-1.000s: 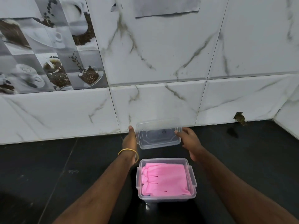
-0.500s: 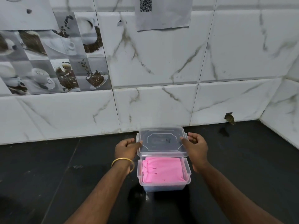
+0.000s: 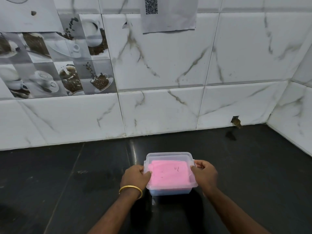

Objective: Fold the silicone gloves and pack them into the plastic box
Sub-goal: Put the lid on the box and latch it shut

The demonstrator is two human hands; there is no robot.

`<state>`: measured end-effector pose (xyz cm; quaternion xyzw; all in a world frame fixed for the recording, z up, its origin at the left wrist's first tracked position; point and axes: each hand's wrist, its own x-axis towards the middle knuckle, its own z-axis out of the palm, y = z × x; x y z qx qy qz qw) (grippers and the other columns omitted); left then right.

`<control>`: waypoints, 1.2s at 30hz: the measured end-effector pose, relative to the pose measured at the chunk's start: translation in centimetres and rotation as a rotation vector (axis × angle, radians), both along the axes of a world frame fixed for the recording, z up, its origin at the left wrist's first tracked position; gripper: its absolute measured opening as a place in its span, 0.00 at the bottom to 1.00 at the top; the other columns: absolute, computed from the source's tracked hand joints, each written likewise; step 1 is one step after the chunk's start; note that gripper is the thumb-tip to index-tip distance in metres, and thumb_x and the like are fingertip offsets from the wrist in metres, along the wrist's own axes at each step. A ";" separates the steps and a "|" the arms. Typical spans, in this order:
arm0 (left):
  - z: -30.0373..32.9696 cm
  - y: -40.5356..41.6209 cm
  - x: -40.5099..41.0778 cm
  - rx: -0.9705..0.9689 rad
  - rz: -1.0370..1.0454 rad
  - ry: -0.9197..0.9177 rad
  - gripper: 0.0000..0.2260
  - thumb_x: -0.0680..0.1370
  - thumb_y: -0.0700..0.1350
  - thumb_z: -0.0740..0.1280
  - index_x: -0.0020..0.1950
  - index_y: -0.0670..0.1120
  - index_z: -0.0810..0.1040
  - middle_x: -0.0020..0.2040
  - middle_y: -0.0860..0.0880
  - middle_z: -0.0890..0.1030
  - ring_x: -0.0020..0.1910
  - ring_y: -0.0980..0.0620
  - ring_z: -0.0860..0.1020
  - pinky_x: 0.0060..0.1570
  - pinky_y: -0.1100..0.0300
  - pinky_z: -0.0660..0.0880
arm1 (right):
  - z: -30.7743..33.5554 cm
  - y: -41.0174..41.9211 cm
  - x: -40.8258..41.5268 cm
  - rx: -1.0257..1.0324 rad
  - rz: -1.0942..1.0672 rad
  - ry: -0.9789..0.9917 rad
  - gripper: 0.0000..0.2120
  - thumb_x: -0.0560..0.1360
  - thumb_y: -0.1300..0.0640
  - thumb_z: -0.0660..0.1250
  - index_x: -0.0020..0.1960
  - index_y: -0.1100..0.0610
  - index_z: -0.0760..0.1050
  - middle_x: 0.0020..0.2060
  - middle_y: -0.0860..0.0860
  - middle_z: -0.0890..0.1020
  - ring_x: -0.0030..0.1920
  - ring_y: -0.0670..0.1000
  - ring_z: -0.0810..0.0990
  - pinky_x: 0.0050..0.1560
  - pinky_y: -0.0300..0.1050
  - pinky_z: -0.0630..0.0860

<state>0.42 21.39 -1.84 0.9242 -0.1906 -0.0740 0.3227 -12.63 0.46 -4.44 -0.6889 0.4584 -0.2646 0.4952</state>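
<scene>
On black counter, left hand, right hand gripping lid on plastic box, pink gloves inside.

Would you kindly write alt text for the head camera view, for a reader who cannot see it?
Two bare hands, the left hand and the right hand, hold a clear lid on a plastic box of folded pink gloves. The box sits on a black counter before a white marble-tiled wall bearing a paper sheet with a QR code.
</scene>
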 end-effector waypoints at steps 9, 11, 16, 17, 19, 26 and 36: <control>-1.0 0.2 0.4 0.067 -0.001 -0.001 0.13 0.72 0.54 0.69 0.41 0.44 0.82 0.40 0.48 0.84 0.40 0.48 0.81 0.41 0.58 0.75 | -1.0 -0.5 0.0 -0.046 0.057 0.047 0.08 0.73 0.59 0.72 0.49 0.49 0.79 0.46 0.47 0.83 0.43 0.44 0.80 0.46 0.49 0.83; -1.1 0.0 0.5 0.135 -0.037 0.008 0.13 0.74 0.55 0.66 0.46 0.45 0.81 0.48 0.45 0.84 0.47 0.46 0.81 0.46 0.58 0.75 | -0.8 -0.6 0.0 -0.100 0.109 0.075 0.08 0.73 0.58 0.71 0.50 0.48 0.78 0.51 0.50 0.83 0.45 0.43 0.80 0.48 0.46 0.82; -1.5 -2.0 0.2 0.386 -0.262 -0.292 0.40 0.76 0.68 0.48 0.79 0.45 0.42 0.80 0.45 0.42 0.79 0.41 0.46 0.73 0.44 0.58 | -0.3 0.1 1.0 -0.695 0.410 0.460 0.32 0.77 0.40 0.61 0.78 0.48 0.59 0.77 0.52 0.62 0.77 0.55 0.60 0.73 0.52 0.63; -1.6 -2.6 0.3 0.384 -0.339 -0.336 0.40 0.76 0.69 0.46 0.79 0.46 0.40 0.80 0.47 0.38 0.79 0.42 0.41 0.75 0.44 0.54 | -0.1 0.4 1.5 -0.785 0.463 0.491 0.33 0.78 0.38 0.57 0.79 0.46 0.55 0.80 0.51 0.56 0.79 0.56 0.53 0.76 0.54 0.58; -1.9 -3.6 0.6 0.421 -0.448 -0.369 0.39 0.76 0.69 0.43 0.79 0.47 0.39 0.80 0.48 0.37 0.78 0.44 0.38 0.76 0.46 0.48 | -0.1 0.7 2.4 -0.864 0.563 0.530 0.32 0.79 0.36 0.52 0.80 0.43 0.50 0.81 0.49 0.51 0.80 0.56 0.46 0.77 0.55 0.51; -3.7 -4.7 1.6 0.520 -0.477 -0.326 0.39 0.76 0.69 0.41 0.79 0.46 0.40 0.80 0.47 0.40 0.78 0.44 0.38 0.76 0.46 0.45 | -1.3 0.7 3.8 -0.856 0.684 0.649 0.31 0.80 0.35 0.45 0.80 0.44 0.45 0.81 0.50 0.47 0.80 0.56 0.42 0.78 0.57 0.44; -4.1 -4.7 1.9 0.506 -0.468 -0.333 0.39 0.76 0.70 0.41 0.79 0.48 0.39 0.80 0.48 0.39 0.79 0.44 0.38 0.77 0.44 0.47 | -2.7 0.4 4.2 -0.897 0.659 0.668 0.32 0.79 0.33 0.40 0.80 0.43 0.43 0.81 0.50 0.46 0.80 0.56 0.42 0.76 0.57 0.40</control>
